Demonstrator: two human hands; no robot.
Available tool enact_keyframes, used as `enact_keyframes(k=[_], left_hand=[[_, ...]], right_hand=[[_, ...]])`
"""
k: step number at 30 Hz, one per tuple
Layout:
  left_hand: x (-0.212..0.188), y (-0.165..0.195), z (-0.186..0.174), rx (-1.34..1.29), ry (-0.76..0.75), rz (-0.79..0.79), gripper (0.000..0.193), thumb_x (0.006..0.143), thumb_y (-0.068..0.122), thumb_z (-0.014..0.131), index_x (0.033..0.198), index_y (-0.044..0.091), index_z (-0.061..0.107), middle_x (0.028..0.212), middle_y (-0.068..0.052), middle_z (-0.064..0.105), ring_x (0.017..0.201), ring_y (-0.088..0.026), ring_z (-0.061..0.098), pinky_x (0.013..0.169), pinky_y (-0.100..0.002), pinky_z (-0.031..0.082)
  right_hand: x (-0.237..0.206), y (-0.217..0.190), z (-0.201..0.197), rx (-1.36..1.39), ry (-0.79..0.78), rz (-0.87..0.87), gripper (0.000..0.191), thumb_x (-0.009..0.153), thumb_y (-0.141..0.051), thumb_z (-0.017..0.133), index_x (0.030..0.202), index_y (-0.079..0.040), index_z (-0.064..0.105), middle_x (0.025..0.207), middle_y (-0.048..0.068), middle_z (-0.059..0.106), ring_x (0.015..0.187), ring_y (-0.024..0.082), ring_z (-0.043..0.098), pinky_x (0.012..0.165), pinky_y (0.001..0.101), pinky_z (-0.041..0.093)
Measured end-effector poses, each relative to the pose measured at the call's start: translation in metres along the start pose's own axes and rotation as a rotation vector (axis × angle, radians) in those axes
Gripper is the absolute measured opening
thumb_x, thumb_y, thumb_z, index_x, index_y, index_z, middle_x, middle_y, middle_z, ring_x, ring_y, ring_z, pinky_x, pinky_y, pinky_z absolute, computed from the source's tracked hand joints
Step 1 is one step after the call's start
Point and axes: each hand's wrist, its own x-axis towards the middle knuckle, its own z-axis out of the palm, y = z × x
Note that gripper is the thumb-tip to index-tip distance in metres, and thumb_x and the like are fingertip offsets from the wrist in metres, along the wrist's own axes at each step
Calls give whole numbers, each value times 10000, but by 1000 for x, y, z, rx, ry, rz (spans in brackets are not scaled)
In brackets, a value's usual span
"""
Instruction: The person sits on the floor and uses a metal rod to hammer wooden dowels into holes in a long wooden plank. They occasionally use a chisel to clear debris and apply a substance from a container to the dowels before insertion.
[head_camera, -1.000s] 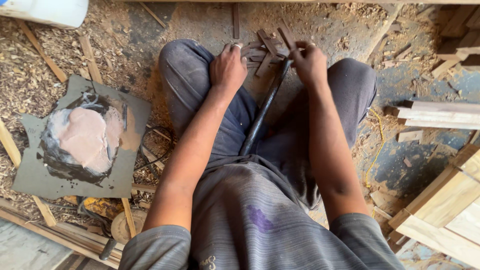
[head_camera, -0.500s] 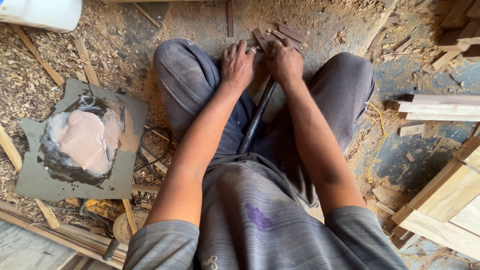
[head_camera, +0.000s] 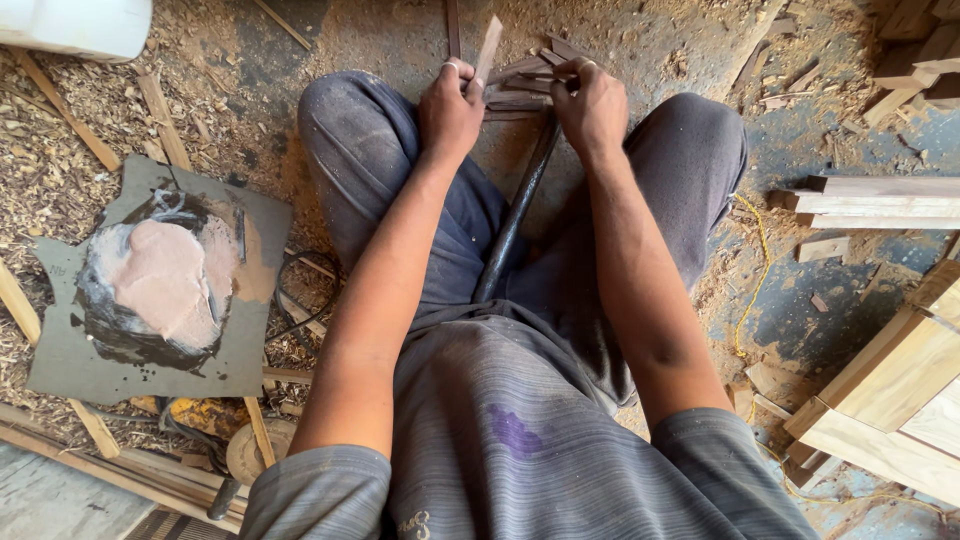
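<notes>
Gripping a thin, pale wood strip (head_camera: 488, 48), the left hand (head_camera: 450, 108) is closed; the right hand (head_camera: 592, 105) pinches dark slats (head_camera: 525, 85).

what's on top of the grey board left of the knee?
On the grey board sits a pinkish paste blob ringed by dark smears. Whatever lies beneath the paste or under the board is covered.

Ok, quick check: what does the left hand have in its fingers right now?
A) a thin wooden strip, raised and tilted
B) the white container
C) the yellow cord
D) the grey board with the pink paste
A: the left hand grips a thin wooden strip that sticks up at a tilt above the pile of dark wood pieces, where the right hand also works.
</notes>
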Motion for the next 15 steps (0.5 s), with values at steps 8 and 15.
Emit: enact_keyframes(k=[8, 15], left_hand=[[4, -3, -1, -293, -81, -138, 125, 979, 100, 645, 1076, 48, 703, 965, -61, 764, 697, -126, 774, 620, -272, 606], [2, -3, -8, -351, -30, -22, 169, 877, 92, 791, 1040, 70, 753, 987, -78, 767, 811, -144, 760, 721, -287, 609]], right_hand=[[12, 12, -2, -85, 482, -232, 325, 1010, -156, 664, 1257, 51, 707, 1062, 186, 764, 815, 183, 770, 675, 348, 630], [-6, -10, 11, -289, -318, 94, 263, 908, -324, 740, 1138, -196, 742, 1002, 78, 750, 796, 242, 737, 655, 392, 619]])
